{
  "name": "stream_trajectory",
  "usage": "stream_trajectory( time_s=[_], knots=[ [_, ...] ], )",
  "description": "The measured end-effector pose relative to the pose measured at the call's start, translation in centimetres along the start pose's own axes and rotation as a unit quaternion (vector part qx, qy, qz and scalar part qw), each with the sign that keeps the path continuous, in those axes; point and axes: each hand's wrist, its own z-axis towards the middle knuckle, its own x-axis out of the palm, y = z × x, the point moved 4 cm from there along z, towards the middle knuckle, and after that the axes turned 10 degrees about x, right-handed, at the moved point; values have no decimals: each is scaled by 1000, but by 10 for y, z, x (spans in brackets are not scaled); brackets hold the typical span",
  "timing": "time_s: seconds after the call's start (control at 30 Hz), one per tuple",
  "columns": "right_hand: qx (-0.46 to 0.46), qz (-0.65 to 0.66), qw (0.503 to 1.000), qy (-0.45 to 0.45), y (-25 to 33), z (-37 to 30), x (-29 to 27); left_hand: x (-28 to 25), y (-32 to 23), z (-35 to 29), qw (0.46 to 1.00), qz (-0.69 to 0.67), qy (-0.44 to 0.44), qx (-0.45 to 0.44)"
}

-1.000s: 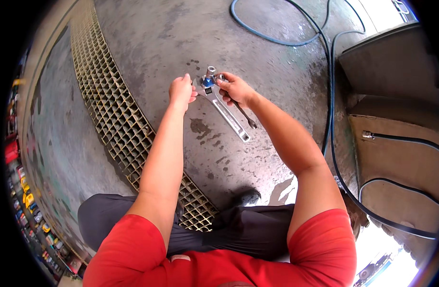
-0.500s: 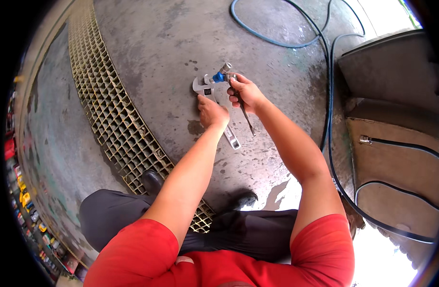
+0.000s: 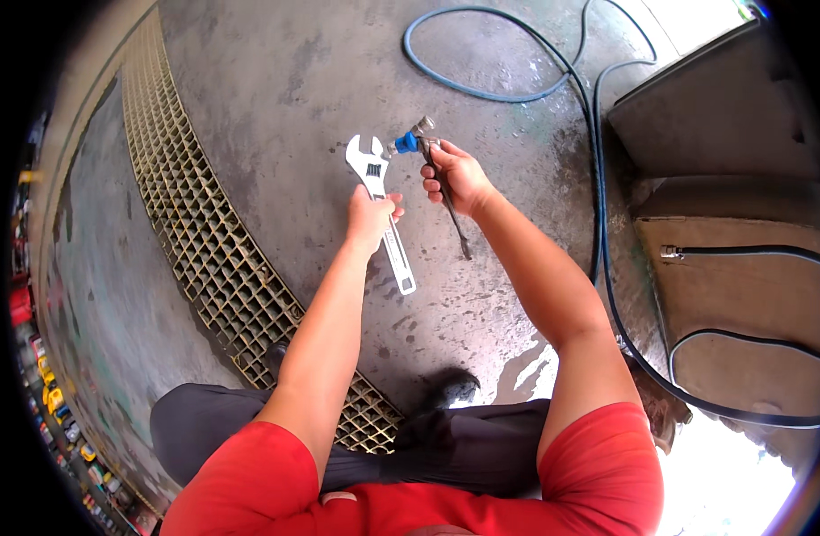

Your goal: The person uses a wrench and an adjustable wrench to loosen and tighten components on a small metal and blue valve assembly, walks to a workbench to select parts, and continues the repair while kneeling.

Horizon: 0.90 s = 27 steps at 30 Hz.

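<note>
My left hand (image 3: 369,219) is closed around the handle of a silver adjustable wrench (image 3: 397,263). The wrench's jaws point away from me with a gap between them, and nothing sits in that gap. Just right of the jaws, my right hand (image 3: 464,183) grips a metal fitting with a blue collar (image 3: 405,143), joined to or held together with a long, thin dark piece (image 3: 457,228) that hangs down past my fingers. How these two parts connect is hidden by my fingers. The end of the fitting is very near the wrench head; I cannot tell whether they touch.
A yellowish floor grating (image 3: 209,241) curves along my left over the stained concrete floor (image 3: 276,116). A dark blue hose (image 3: 598,170) loops ahead and runs down the right. Beside it stands a brown panel (image 3: 732,295) with a shorter black hose (image 3: 749,251). Shelved goods line the far left.
The wrench has come up and tilted in my left hand, its handle swinging left and its jaws now facing away. My right hand with the blue-collared fitting has stayed nearly in place.
</note>
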Motion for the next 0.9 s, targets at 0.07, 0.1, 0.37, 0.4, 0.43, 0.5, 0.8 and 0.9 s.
stream_trajectory(
  time_s=[0.07,0.1,0.37,0.4,0.43,0.5,0.8,0.9],
  knots=[
    [-10,5,1000,19,4,-5,13,3,-16,0,998,-48,24,45],
    [-16,7,1000,26,6,-9,19,6,-22,-1,997,-58,30,51],
    [-106,85,989,61,29,-37,72,19,-57,5,979,-146,51,133],
    [-111,95,988,57,29,-39,77,18,-60,4,978,-143,45,146],
    [-124,87,987,47,29,-41,82,18,-64,3,976,-140,39,159],
    [-125,101,986,38,27,-44,89,18,-70,1,970,-122,39,205],
    [-133,105,985,20,17,-49,114,3,-74,1,950,-117,-19,290],
    [-121,128,984,18,11,-48,118,-4,-67,2,951,-93,-40,292]
  ],
)
